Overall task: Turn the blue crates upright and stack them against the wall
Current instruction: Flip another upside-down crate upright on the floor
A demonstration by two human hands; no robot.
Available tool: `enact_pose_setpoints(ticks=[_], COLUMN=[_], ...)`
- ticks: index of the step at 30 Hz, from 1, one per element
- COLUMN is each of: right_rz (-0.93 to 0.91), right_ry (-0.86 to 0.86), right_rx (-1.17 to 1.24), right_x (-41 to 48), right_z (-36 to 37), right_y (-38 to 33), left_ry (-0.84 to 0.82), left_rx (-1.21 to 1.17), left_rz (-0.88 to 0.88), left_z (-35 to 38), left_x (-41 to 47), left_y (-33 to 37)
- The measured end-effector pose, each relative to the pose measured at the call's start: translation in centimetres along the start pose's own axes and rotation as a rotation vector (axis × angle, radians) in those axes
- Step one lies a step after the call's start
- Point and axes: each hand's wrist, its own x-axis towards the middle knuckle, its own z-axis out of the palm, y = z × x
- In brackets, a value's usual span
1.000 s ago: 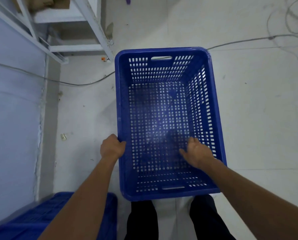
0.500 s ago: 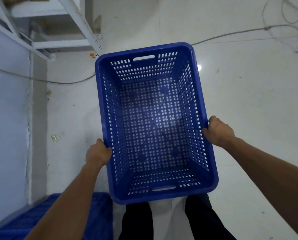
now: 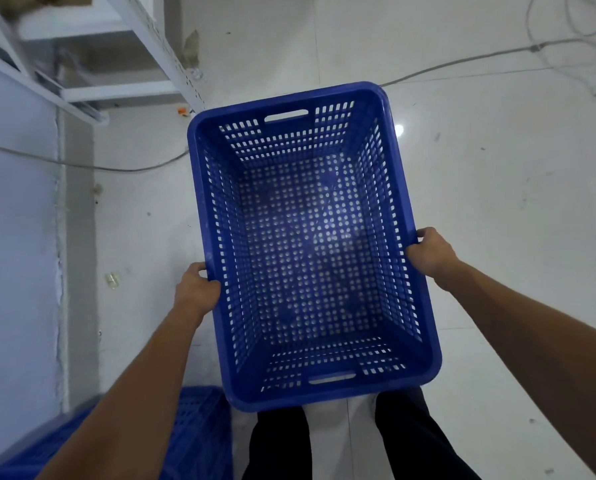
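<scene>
Blue crate [image 3: 310,244] is upright, open side up, empty, held w/ its long axis running away from the person, right in front of their legs; can't tell whether its base is on the floor or just off it. Left hand [image 3: 196,286] is clenched on the left long rim, right hand [image 3: 428,252] clenched on the right long rim, roughly opposite each other, so both grips are grasping the crate. So the turning-upright part looks done for this one & the carry-to-stack step is in hand. A second blue crate [image 3: 192,434] sits low at the person's left, partly behind the left forearm, close to the wall [image 3: 15,271]; probably the stack's base, tho its orientation is hard to read. Next move, I'd say: swing the held crate left, line its rim up over that one & lower it square. Watch the cable [image 3: 81,166] across the floor [image 3: 497,237] & the white shelving frame [image 3: 151,32] farther along the wall.
</scene>
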Motion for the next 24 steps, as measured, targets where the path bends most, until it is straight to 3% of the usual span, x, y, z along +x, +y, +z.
enact_pose_setpoints(ticks=[9,16,24], right_rz=[0.048,0.025,-0.056], right_ry=[0.013,0.142,0.195], right_rx=[0.184,0.111,-0.057], right_x=[1.2,-1.3,-7.7], right_z=[-0.2,-1.5,-9.0], right_y=[1.5,3.1,2.1], left_ry=[0.000,0.050,-0.010], left_rx=[-0.065,0.061,0.134], left_rz=[-0.065,-0.008,0.017], left_z=[0.3,0.2,-3.0], left_x=[0.2,-3.1,-11.1], left_y=[-0.1,0.3,4.5])
